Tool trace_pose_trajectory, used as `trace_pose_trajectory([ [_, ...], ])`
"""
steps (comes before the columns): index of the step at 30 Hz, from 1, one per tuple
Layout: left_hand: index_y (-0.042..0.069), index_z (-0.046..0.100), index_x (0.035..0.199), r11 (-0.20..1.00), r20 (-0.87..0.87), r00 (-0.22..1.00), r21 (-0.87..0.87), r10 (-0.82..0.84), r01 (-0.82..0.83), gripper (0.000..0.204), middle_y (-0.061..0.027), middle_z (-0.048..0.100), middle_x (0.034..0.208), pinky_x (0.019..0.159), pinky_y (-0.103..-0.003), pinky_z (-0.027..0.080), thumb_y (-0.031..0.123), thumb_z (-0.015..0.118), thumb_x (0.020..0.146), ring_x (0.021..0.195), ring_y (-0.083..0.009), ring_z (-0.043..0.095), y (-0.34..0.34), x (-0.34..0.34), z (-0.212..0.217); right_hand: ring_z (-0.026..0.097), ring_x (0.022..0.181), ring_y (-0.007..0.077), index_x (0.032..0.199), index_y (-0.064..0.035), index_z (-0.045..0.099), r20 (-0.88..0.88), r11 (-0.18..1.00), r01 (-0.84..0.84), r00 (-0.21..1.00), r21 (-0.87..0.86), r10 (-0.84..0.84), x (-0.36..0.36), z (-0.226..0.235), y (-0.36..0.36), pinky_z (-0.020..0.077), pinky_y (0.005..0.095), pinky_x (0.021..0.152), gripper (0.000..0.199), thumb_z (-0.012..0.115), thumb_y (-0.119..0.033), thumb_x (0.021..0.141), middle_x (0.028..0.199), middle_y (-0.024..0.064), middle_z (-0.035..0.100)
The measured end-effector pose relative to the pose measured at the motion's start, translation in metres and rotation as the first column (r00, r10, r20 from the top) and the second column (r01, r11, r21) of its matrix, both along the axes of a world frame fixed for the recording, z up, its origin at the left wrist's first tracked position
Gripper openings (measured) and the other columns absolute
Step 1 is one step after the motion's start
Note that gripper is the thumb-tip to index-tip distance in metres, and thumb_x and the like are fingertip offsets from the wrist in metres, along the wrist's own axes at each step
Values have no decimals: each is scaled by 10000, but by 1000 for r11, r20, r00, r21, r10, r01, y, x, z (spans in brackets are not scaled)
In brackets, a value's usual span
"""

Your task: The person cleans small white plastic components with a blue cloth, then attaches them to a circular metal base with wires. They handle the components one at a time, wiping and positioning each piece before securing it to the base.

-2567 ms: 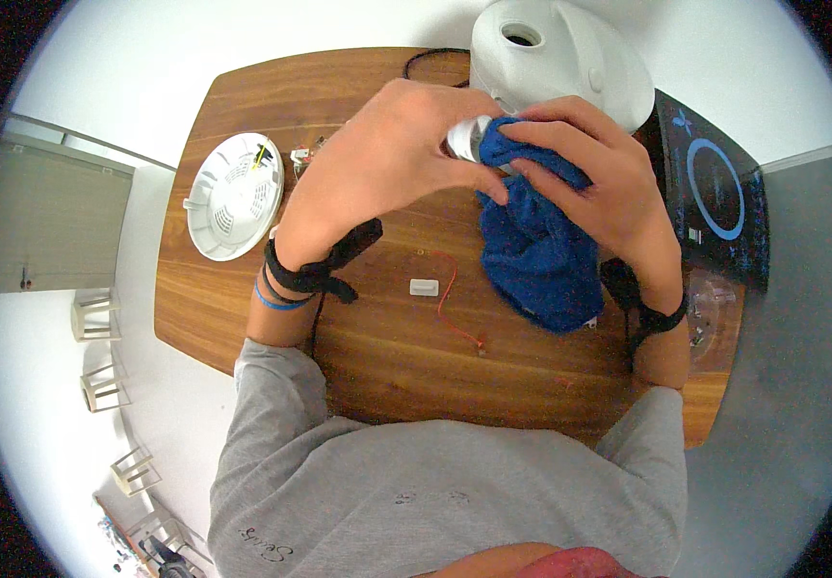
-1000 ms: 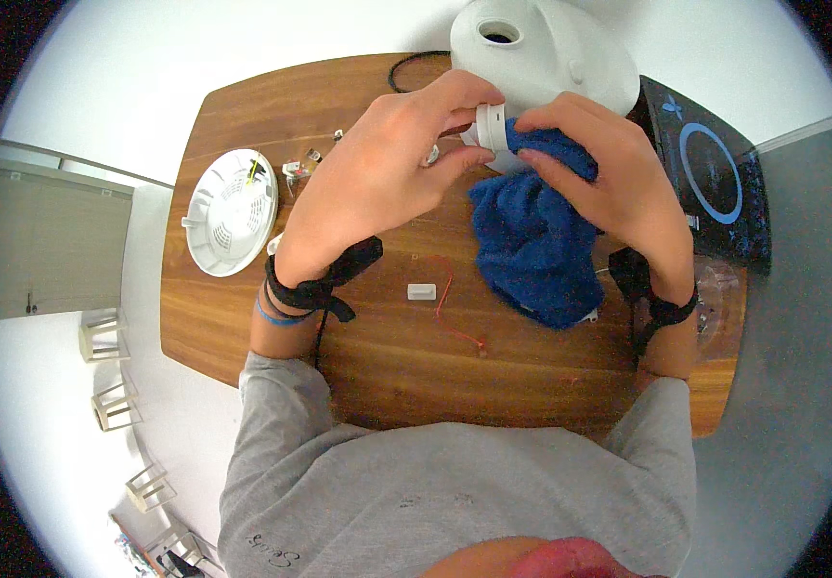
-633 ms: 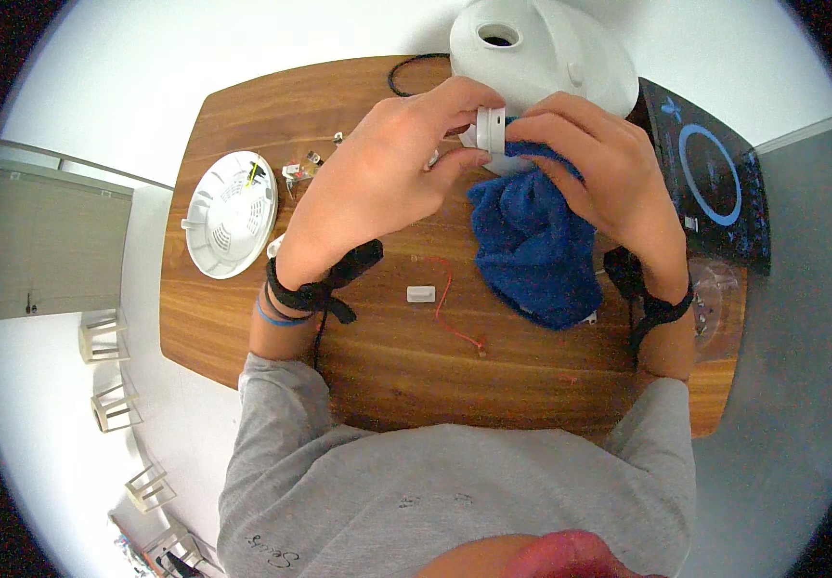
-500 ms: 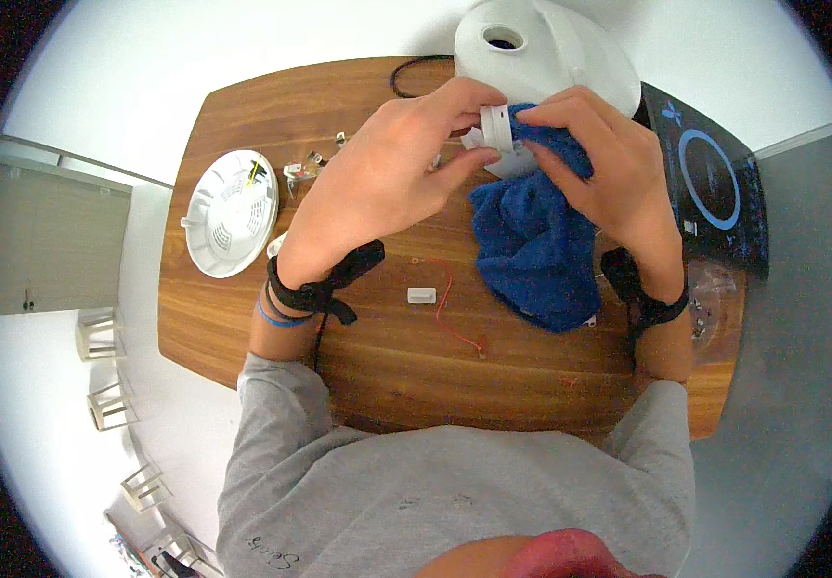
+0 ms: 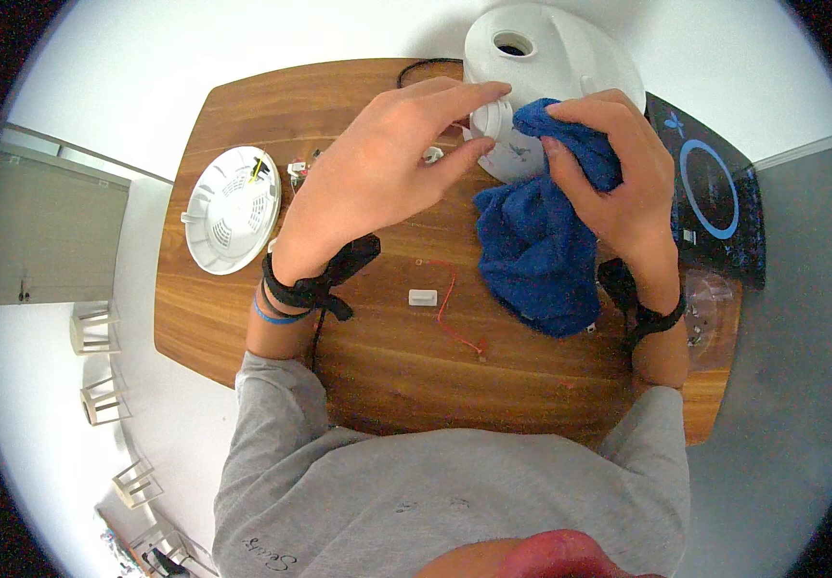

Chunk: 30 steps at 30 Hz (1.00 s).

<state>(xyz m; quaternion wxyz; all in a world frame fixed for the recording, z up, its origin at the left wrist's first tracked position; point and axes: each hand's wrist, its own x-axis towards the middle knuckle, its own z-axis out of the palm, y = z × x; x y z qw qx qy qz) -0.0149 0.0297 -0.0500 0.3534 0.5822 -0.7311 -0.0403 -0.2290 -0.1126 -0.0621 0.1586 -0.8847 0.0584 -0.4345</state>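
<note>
Between the thumb and fingers of my left hand (image 5: 406,159) is a small round white plastic part (image 5: 493,119), its flat side partly turned up. My right hand (image 5: 618,173) pinches the top of a blue cloth (image 5: 539,255), whose lower folds hang down onto the table. A gap separates the cloth's pinched tip from the white part. Behind both hands stands a large white rounded appliance body (image 5: 570,48) with a dark round opening. Part of its near side is hidden by the hands and cloth.
On the wooden table (image 5: 377,376) lie a small white block (image 5: 423,298) and a thin red wire (image 5: 447,313). A white round vented cover (image 5: 233,210) rests at the left. At the right are a black panel with a blue ring (image 5: 710,188) and a clear bag of small parts (image 5: 707,313).
My right hand has drawn the cloth away from the white part, slightly to the right. The white part has turned so more of its flat round side shows.
</note>
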Motion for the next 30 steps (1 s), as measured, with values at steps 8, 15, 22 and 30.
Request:
trace_pose_trajectory([
  [8,33,576,1427,982,-288,956,161,-51,101,482,-146,759,1205,960,-361,608,-16,725,971,1100,-245,757,4,-11,5,733,1050,368,1256,-129,698,-83,1000,8,997,3,-8,1,-3,-7,607,424,869,307,756,-130,955,1164,129,719],
  [15,3,544,1426,967,-495,866,180,-68,179,452,-121,731,1281,1056,-338,564,-91,660,999,1234,-204,708,2,-9,-2,734,1022,395,1231,-106,687,-258,989,101,964,108,-70,-4,-6,-6,597,458,844,297,747,-258,984,1105,167,744],
  [22,16,557,1405,990,-431,902,115,-24,81,428,-127,724,1296,1027,-336,578,-60,682,1003,1238,-215,714,1,-14,0,741,907,378,1114,-114,699,-349,998,-45,935,36,55,-7,-4,-3,601,454,751,268,803,-269,922,1048,127,751],
  [30,48,575,1381,992,-359,933,121,26,19,423,-120,708,1251,933,-357,612,-58,689,988,1206,-235,729,3,-11,4,750,887,336,1122,-134,718,-191,998,-51,980,19,54,-5,4,4,610,415,728,281,842,-191,876,1009,89,741],
])
